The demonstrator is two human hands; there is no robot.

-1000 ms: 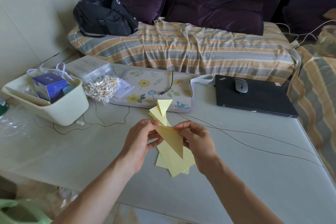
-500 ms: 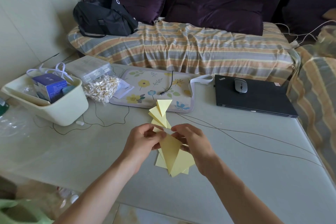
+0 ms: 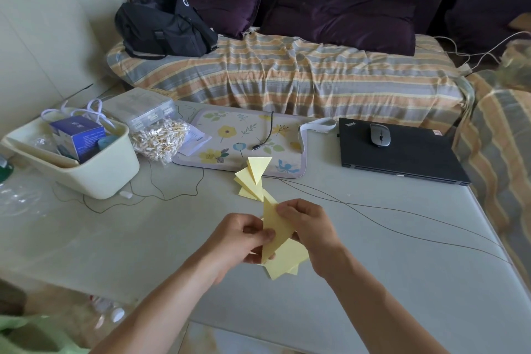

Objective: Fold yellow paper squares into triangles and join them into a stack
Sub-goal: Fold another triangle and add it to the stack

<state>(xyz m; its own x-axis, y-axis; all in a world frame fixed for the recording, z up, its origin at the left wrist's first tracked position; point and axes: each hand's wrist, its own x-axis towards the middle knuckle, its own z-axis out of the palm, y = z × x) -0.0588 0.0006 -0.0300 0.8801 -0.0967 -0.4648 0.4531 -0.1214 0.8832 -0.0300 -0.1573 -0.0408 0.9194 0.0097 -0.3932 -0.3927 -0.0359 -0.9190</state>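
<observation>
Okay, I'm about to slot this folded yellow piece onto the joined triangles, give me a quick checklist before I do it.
1. Folded paper gripped by both hands: ok, left hand and right hand both pinch it.
2. Fold complete and crisp: cannot tell, fingers cover part of it.
3. Joined triangle stack within reach: ok, it lies just beyond the hands.
4. Spare yellow sheets ready: ok, under the hands.
5. Thin cable clear of the stack: not ok, it runs close beside it.
</observation>
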